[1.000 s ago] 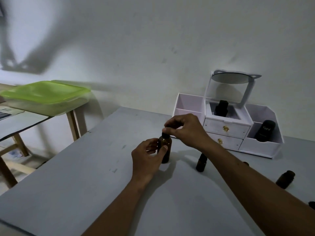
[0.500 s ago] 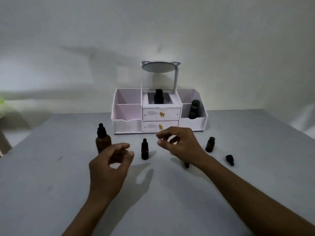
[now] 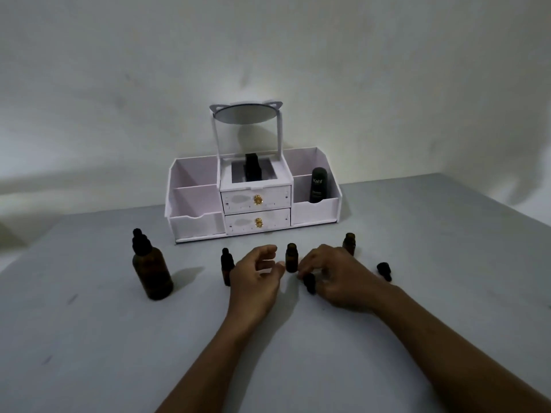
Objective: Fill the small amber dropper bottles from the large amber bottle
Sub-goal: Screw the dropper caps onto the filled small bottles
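The large amber bottle (image 3: 152, 269) stands capped at the left of the grey table (image 3: 89, 338), with no hand on it. To its right is a small capped dropper bottle (image 3: 226, 265), partly behind my left hand (image 3: 256, 278). That hand hovers open, fingers spread, just left of a small uncapped amber bottle (image 3: 291, 257). My right hand (image 3: 337, 275) pinches a black dropper cap (image 3: 309, 283) low over the table, right of that bottle. A second uncapped small bottle (image 3: 349, 242) stands behind my right hand. Another dropper cap (image 3: 384, 270) lies further right.
A white drawer organizer (image 3: 196, 225) with a tilted round mirror (image 3: 246, 113) stands against the wall behind the bottles. It holds a black "Kahf" bottle (image 3: 317, 186) on the right and a black item (image 3: 252, 169) in the middle compartment.
Both hands let go of the large bottle, which now stands at the left. The view swung right. My right hand dropped onto a dropper cap and my left hand moved beside the uncapped bottle.
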The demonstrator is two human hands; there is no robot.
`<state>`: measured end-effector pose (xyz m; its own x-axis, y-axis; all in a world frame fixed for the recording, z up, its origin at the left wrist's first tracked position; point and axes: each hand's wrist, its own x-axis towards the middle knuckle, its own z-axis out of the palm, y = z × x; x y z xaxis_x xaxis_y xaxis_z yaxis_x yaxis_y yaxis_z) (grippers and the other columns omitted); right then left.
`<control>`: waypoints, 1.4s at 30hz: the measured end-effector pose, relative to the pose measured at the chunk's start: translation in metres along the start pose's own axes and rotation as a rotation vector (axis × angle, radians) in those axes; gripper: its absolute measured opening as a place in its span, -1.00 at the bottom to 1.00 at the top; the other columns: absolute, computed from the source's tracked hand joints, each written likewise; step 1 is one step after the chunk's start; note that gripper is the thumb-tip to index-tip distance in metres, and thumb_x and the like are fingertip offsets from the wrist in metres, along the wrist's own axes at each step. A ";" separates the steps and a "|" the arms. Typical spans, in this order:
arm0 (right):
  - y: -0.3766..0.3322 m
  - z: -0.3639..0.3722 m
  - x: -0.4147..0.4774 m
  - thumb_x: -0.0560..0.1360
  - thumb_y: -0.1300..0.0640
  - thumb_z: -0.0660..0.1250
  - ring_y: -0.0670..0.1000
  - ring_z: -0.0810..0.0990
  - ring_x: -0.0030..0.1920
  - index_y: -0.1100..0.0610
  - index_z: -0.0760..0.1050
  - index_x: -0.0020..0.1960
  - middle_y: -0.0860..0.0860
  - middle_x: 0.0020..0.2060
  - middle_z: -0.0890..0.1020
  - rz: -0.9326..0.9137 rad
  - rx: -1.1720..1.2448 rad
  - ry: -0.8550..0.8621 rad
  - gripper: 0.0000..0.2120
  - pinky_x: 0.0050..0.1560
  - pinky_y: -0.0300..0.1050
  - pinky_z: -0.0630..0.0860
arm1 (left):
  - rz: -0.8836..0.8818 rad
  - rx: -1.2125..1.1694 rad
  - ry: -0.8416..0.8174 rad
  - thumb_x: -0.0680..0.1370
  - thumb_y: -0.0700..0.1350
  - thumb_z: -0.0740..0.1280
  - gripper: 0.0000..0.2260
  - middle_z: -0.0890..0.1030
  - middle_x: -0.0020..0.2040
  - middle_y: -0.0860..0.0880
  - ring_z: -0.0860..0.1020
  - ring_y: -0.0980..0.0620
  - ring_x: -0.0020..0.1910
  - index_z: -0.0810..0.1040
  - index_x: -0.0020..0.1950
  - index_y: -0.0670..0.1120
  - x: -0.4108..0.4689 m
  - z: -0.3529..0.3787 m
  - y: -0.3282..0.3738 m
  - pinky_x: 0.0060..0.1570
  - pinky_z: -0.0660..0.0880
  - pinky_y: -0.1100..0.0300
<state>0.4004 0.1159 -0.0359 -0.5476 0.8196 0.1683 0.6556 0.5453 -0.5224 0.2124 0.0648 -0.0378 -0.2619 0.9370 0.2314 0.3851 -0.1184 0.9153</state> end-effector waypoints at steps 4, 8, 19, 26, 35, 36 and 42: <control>0.003 -0.006 -0.002 0.39 0.23 0.42 -0.18 0.56 0.05 -0.12 0.64 -0.05 -0.21 -0.02 0.62 -0.016 0.042 0.024 -0.73 0.10 -0.23 0.55 | -0.005 -0.012 0.015 0.52 -0.22 0.38 -0.69 0.60 0.11 0.06 0.53 0.30 -0.06 0.56 0.25 -0.04 0.011 0.010 -0.004 -0.22 0.41 0.62; 0.007 -0.015 -0.004 0.39 0.20 0.46 -0.16 0.61 -0.01 -0.15 0.63 -0.17 -0.15 -0.09 0.68 -0.012 0.129 0.054 -0.77 0.00 -0.22 0.55 | -0.023 -0.052 0.010 0.50 -0.25 0.40 -0.68 0.63 0.07 0.04 0.57 0.27 -0.07 0.57 0.23 -0.03 0.018 0.014 -0.006 -0.21 0.44 0.58; -0.004 -0.004 0.001 0.38 -0.12 0.53 -0.16 0.56 0.01 -0.08 0.63 0.17 -0.18 0.02 0.64 0.052 0.040 0.087 -0.62 0.04 -0.17 0.53 | -0.022 -0.105 -0.006 0.51 -0.31 0.37 -0.68 0.63 0.02 0.05 0.58 0.25 -0.06 0.58 0.22 -0.03 0.023 0.011 -0.014 -0.23 0.46 0.55; -0.010 0.001 0.003 0.38 -0.07 0.55 -0.16 0.59 -0.10 0.05 0.68 0.06 -0.10 -0.10 0.68 0.100 0.044 0.139 -0.68 -0.14 -0.38 0.44 | -0.019 -0.112 -0.017 0.51 -0.31 0.37 -0.68 0.65 0.04 0.02 0.59 0.23 -0.03 0.58 0.22 -0.05 0.024 0.011 -0.015 -0.20 0.47 0.54; -0.009 0.001 -0.002 0.37 0.08 0.55 -0.18 0.63 -0.21 0.04 0.67 -0.01 -0.12 -0.23 0.67 0.105 0.126 0.090 -0.79 -0.20 -0.38 0.51 | -0.021 -0.118 -0.018 0.51 -0.29 0.38 -0.71 0.65 0.03 0.02 0.59 0.25 -0.07 0.60 0.20 -0.06 0.023 0.012 -0.014 -0.26 0.45 0.54; -0.009 0.000 -0.002 0.36 0.10 0.54 -0.17 0.63 -0.23 0.03 0.67 -0.04 -0.10 -0.25 0.67 0.105 0.130 0.082 -0.81 -0.23 -0.36 0.53 | -0.022 -0.118 -0.019 0.51 -0.28 0.38 -0.71 0.65 0.03 0.02 0.58 0.26 -0.06 0.60 0.20 -0.05 0.023 0.012 -0.014 -0.25 0.45 0.54; -0.003 -0.015 -0.005 0.30 0.19 0.56 -0.18 0.60 -0.35 0.02 0.63 -0.20 -0.07 -0.36 0.66 0.065 0.172 0.195 -0.84 -0.27 -0.36 0.51 | -0.025 -0.105 -0.019 0.50 -0.26 0.39 -0.72 0.66 0.01 0.05 0.58 0.29 -0.07 0.61 0.19 -0.03 0.024 0.012 -0.014 -0.21 0.45 0.55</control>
<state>0.4091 0.1125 -0.0221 -0.3862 0.8793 0.2787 0.5792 0.4664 -0.6686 0.2115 0.0928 -0.0496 -0.2530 0.9460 0.2028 0.2837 -0.1279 0.9503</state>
